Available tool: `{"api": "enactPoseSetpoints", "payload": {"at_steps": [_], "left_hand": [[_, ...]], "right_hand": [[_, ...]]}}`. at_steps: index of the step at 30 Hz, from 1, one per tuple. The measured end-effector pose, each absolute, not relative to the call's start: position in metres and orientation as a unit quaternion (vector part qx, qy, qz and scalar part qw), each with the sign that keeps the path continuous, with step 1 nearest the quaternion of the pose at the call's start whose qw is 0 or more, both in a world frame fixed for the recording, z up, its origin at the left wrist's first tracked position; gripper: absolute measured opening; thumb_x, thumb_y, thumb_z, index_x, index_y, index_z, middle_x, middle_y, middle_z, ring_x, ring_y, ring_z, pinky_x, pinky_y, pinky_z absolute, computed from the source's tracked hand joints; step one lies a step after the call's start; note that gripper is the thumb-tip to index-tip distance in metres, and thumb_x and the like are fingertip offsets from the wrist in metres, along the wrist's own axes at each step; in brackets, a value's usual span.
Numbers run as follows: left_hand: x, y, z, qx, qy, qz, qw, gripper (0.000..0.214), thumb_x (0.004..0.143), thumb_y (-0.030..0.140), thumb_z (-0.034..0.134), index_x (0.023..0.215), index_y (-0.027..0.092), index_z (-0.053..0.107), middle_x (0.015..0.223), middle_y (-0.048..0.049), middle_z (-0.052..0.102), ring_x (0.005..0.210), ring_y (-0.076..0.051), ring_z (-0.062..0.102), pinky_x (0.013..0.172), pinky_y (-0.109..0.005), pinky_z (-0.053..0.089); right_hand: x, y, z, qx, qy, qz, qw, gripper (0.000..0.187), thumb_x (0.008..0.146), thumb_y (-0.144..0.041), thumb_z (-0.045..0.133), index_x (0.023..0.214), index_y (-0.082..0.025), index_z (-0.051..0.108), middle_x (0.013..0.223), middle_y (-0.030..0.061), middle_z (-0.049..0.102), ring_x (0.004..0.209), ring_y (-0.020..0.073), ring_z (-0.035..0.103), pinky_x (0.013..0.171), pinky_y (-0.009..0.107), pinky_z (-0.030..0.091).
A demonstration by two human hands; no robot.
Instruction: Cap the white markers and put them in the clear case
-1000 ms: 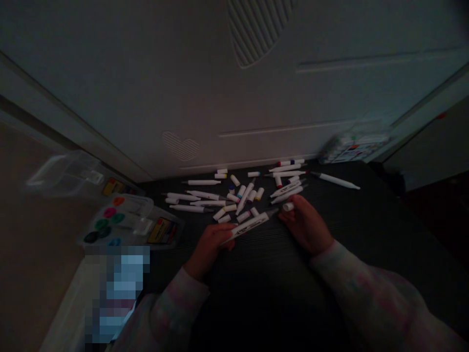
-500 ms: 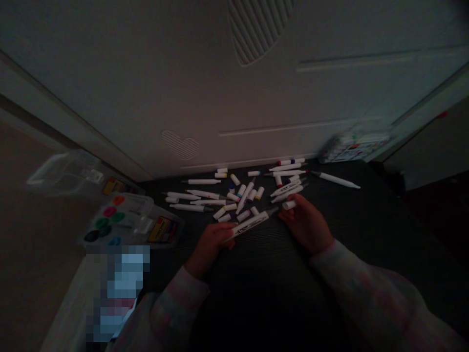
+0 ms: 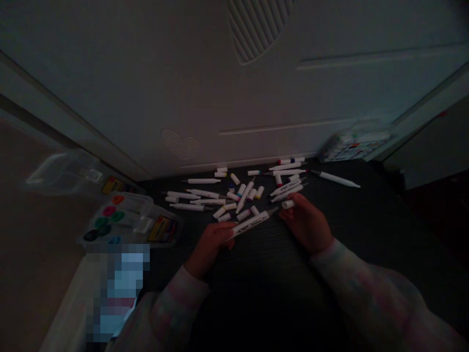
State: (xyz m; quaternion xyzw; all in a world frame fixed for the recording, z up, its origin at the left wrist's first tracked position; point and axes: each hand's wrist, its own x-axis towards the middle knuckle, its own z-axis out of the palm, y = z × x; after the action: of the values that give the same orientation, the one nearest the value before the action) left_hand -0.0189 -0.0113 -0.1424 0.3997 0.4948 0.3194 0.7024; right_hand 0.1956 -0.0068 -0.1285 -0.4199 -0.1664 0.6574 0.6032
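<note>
My left hand is closed around the lower end of a white marker, whose grey tip points up and to the right. Between the thumb and fingers of my right hand is a white marker cap, apart from the marker's tip. Just beyond both hands, uncapped markers and loose caps with coloured ends lie scattered on the dark table. Two markers lie close behind my right hand.
At the left stands an open clear plastic case with several coloured marker ends in it, its lid folded back. Another clear case stands at the back right. A white panel rises behind the table. A blurred-out bright object is at lower left.
</note>
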Motion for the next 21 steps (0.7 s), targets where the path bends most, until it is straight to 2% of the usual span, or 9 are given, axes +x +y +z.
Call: {"api": "enactPoseSetpoints", "payload": {"at_steps": [12, 21], "left_hand": [[-0.019, -0.0124, -0.1433, 0.429, 0.5, 0.302, 0.689, 0.031, 0.059, 0.038, 0.06, 0.075, 0.012, 0.066, 0.045, 0.0024, 0.048, 0.046, -0.01, 0.038, 0.049, -0.024, 0.023], [-0.0188, -0.0127, -0.1406, 0.467, 0.49, 0.289, 0.677, 0.031, 0.064, 0.039, 0.056, 0.075, 0.012, 0.066, 0.046, 0.0028, 0.046, 0.046, -0.009, 0.036, 0.048, -0.024, 0.022]], "right_hand": [[0.1937, -0.0088, -0.1311, -0.43, -0.205, 0.636, 0.607, 0.011, 0.061, -0.026, 0.067, 0.063, -0.02, 0.058, 0.055, -0.0032, 0.045, 0.049, 0.0081, 0.034, 0.048, 0.024, 0.029], [0.1921, -0.0124, -0.1364, -0.441, -0.278, 0.625, 0.582, 0.009, 0.064, -0.028, 0.065, 0.07, -0.022, 0.063, 0.053, -0.0033, 0.045, 0.05, 0.0104, 0.038, 0.051, 0.026, 0.029]]}}
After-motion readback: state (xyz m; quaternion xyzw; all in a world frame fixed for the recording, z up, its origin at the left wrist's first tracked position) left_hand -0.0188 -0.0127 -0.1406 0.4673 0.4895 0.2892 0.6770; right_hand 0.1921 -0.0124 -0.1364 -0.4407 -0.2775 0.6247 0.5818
